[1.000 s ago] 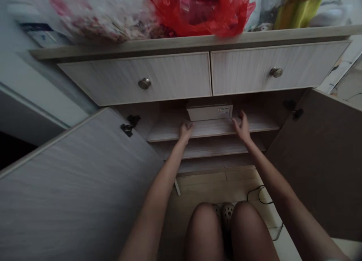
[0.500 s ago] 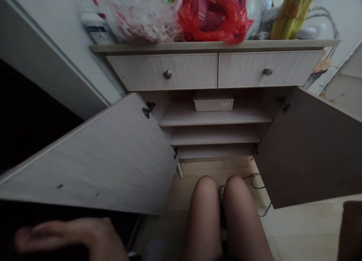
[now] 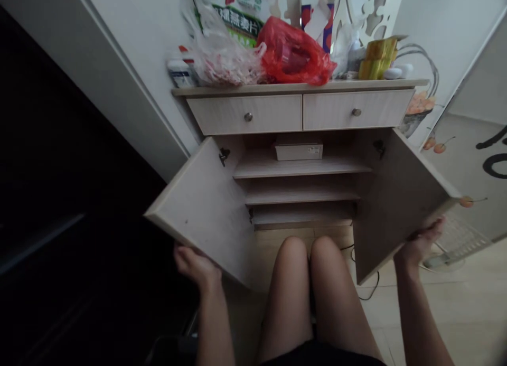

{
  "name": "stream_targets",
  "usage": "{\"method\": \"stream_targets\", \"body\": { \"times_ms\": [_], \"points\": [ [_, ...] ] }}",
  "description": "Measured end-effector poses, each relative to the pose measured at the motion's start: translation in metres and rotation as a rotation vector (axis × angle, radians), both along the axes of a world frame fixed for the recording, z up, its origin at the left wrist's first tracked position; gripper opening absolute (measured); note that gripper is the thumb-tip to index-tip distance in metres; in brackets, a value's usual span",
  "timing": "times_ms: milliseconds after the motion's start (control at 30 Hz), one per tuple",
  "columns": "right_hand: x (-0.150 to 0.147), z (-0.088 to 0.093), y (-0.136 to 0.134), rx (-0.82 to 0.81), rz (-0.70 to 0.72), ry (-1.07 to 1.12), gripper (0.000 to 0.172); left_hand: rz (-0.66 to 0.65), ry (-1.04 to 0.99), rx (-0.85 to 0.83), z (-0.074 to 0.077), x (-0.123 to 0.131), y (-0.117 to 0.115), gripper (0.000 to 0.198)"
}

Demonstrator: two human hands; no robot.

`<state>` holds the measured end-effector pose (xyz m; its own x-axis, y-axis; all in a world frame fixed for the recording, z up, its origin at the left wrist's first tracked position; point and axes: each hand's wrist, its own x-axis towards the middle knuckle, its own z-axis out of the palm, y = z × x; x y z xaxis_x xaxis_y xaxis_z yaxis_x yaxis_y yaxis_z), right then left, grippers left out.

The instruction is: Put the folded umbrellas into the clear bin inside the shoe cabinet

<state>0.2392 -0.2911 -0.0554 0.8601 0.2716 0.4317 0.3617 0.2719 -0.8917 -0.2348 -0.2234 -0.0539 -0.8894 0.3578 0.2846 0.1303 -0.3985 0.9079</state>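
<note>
A pale wood-grain cabinet (image 3: 301,89) stands in front of me with both lower doors swung partway out. My left hand (image 3: 198,265) is at the lower outer edge of the left cabinet door (image 3: 206,207), its fingers partly hidden behind the panel. On the other side, my right hand (image 3: 422,244) grips the edge of the right cabinet door (image 3: 400,202), with fingers on the outer face. Between the doors, a white box (image 3: 299,150) sits on the upper shelf (image 3: 301,168). Lower shelves show beneath it.
Two drawers with round knobs, the left drawer (image 3: 273,112) and right drawer (image 3: 332,110), are above the doors. A red plastic bag (image 3: 293,52), a clear bag (image 3: 225,62) and golden tape rolls (image 3: 376,59) crowd the top. A black cable (image 3: 372,292) lies on the floor.
Both doors have swung partly inward. My left hand has come from the lower left to the left door; my right hand has come into view at the right door. The view has shifted back.
</note>
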Motion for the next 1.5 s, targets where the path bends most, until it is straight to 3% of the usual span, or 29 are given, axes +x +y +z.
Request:
{"method": "stream_targets", "body": {
  "times_ms": [133, 267, 467, 633, 767, 1000, 1333, 1500],
  "points": [
    [-0.055, -0.01, 0.009, -0.03, 0.148, -0.006, 0.067, -0.002, 0.192, -0.056, -0.015, 0.051, -0.001, 0.037],
    [-0.092, -0.008, 0.041, 0.012, 0.373, -0.083, 0.058, -0.152, 0.374, -0.12, -0.021, 0.093, 0.02, 0.041],
    [-0.112, 0.01, 0.124, 0.039, 0.567, -0.202, 0.033, -0.507, 0.546, -0.199, -0.005, 0.155, 0.083, 0.03],
    [-0.119, 0.016, 0.182, -0.003, 0.615, -0.321, 0.025, -0.623, 0.597, -0.295, 0.012, 0.194, 0.136, 0.019],
    [-0.126, 0.017, 0.216, -0.048, 0.622, -0.377, 0.025, -0.639, 0.653, -0.344, 0.019, 0.205, 0.162, 0.018],
    [-0.133, 0.02, 0.258, -0.063, 0.575, -0.407, 0.023, -0.653, 0.728, -0.437, 0.028, 0.216, 0.188, 0.019],
    [-0.134, 0.019, 0.289, -0.095, 0.555, -0.428, 0.022, -0.638, 0.743, -0.472, 0.028, 0.225, 0.212, 0.021],
    [-0.138, 0.03, 0.295, -0.144, 0.541, -0.414, 0.028, -0.653, 0.747, -0.551, 0.042, 0.231, 0.219, 0.018]
  ]
}}
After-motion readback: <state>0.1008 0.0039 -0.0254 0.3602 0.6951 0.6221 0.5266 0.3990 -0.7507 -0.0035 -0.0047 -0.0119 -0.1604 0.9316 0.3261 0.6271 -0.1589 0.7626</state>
